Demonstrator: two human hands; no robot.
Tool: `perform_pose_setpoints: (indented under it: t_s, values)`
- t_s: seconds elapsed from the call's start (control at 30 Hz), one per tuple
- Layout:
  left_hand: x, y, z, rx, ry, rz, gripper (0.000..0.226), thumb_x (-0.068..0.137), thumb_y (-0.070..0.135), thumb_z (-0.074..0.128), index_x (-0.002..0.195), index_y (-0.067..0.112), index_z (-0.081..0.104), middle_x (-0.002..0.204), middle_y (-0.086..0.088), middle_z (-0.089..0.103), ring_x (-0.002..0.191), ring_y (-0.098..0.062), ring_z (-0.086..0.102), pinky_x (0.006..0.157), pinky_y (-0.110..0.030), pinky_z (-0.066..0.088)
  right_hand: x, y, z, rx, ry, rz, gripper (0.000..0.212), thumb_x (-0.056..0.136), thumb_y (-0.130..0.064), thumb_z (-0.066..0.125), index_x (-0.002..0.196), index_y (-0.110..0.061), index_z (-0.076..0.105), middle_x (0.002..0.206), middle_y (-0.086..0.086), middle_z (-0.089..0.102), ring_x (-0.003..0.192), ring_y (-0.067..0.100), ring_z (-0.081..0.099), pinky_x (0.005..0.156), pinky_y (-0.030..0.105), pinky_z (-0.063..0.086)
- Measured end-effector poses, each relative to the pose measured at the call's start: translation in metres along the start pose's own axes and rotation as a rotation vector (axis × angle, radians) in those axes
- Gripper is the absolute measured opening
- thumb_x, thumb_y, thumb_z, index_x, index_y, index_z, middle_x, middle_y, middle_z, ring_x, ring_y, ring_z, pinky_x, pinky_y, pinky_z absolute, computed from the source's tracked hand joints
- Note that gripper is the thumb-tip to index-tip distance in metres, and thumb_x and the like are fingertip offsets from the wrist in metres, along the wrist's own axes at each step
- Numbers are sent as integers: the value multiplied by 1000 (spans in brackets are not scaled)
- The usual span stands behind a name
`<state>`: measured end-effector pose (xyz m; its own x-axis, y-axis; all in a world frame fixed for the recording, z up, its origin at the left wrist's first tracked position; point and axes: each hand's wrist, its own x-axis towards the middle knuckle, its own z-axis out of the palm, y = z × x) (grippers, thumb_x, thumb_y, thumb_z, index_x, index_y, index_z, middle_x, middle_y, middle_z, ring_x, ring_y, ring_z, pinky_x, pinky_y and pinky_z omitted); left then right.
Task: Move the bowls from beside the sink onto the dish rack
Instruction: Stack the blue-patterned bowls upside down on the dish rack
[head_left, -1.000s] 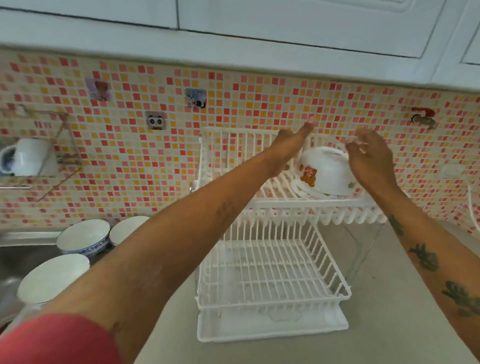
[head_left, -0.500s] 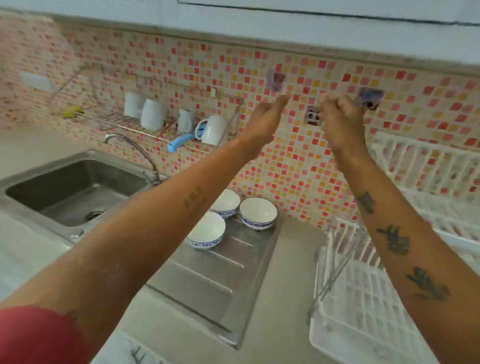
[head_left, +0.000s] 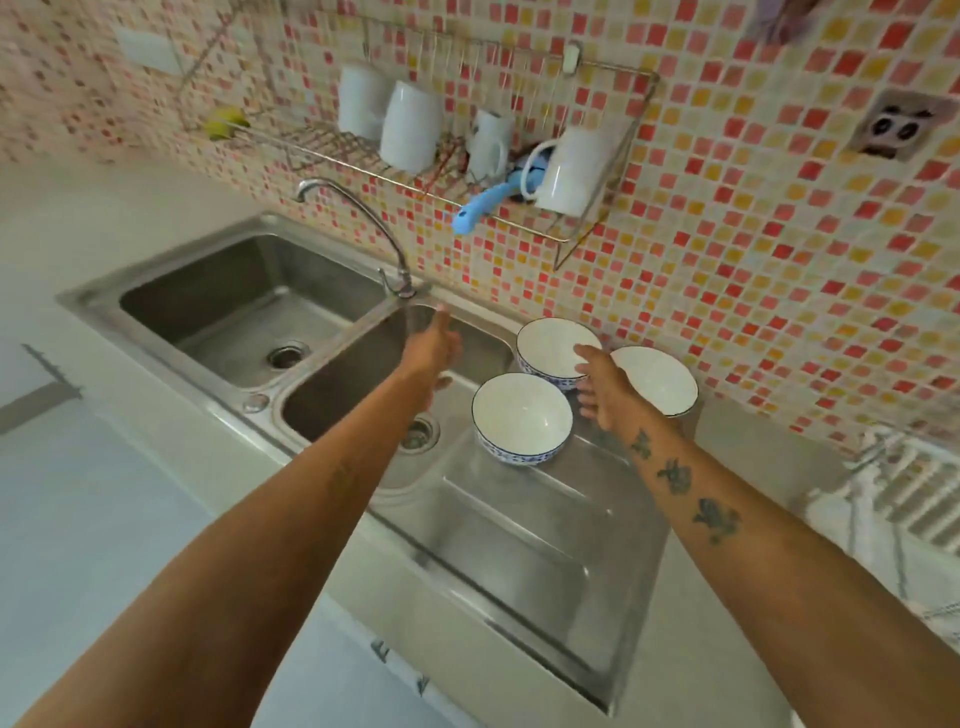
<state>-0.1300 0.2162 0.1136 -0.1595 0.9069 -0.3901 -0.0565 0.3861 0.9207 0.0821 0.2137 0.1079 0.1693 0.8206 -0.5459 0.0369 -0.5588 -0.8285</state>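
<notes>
Bowls (head_left: 522, 415) — three upright on sink drainboard (head_left: 545, 545), rack (head_left: 904, 499) at right edge; right hand (head_left: 605, 389) open, empty, between them; left hand (head_left: 431, 345) open over basin — ceramic-looking, likely slippery, fragile; grip rim

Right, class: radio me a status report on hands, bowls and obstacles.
Left hand open, empty. Right hand open above three bowls; none gripped. Nothing blocking.

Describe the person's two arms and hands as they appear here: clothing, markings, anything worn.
Both forearms are bare, with no sleeve, watch or glove visible. The right forearm carries three dark tattoos in a line running up from the wrist. The left forearm has one faint small mark midway along it. The left hand and right hand show no rings that can be made out.
</notes>
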Motion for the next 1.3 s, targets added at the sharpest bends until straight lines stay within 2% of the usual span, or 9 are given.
perform_pose_setpoints:
  t_s: [0.07,0.2,0.27,0.4,0.6,0.87,1.0,1.13,1.3]
  values:
    - [19,-31,-1,17,-11,-65,55,95,60,36,110,13,62,103,-5,59,94,-21,53,88,-37,42,25,23,3,21,35,20,67,80,-52,58,135,-13,49,134,6,49,123,28,47,96,41,39]
    - [41,-70,15,30,3,-127,45,97,58,37,93,17,55,99,-6,54,78,-18,48,64,-28,36,66,63,12,83,84,53,41,79,-46,61,108,-17,65,123,8,64,106,27,58,88,41,47]
    - [50,-85,28,26,4,-131,44,99,53,35,95,15,58,102,-8,58,90,-23,52,77,-32,43,68,72,21,153,89,112,44,82,-44,60,116,-17,64,119,9,66,105,29,60,82,38,49]
    - [52,-104,49,53,13,-113,48,102,42,34,126,6,56,130,-13,58,117,-29,56,104,-38,43,72,82,32,228,127,116,37,86,-32,61,118,-14,60,121,13,65,104,32,63,88,41,51]
    - [50,-119,64,19,109,-12,41,105,24,32,126,-2,56,127,-20,60,114,-28,57,87,-25,40,77,90,42,239,245,29,38,88,-4,53,126,-8,54,119,17,60,92,29,55,80,38,49]
    - [47,-118,68,-28,145,-35,39,105,23,34,124,-2,57,124,-21,61,113,-30,58,87,-28,41,74,89,41,317,268,39,42,86,5,43,122,-11,57,106,12,60,89,31,57,76,40,52]
    - [32,-103,77,-127,144,-47,39,104,25,35,122,0,59,119,-18,63,106,-28,60,87,-31,45,54,75,30,324,305,-3,41,87,4,42,121,-11,58,106,12,60,87,29,57,64,29,50]
    - [-6,-73,102,-246,94,-23,39,104,32,36,127,9,57,124,-13,63,112,-30,61,100,-41,49,18,48,-1,335,337,-139,40,88,-1,41,116,-22,60,110,5,61,94,26,58,69,31,52]
    - [-69,-21,136,-337,-20,89,38,103,38,35,131,23,55,127,-4,61,114,-25,59,98,-42,51,-50,10,-51,353,455,-323,35,88,-4,40,102,-29,60,108,2,62,101,28,60,78,38,56]
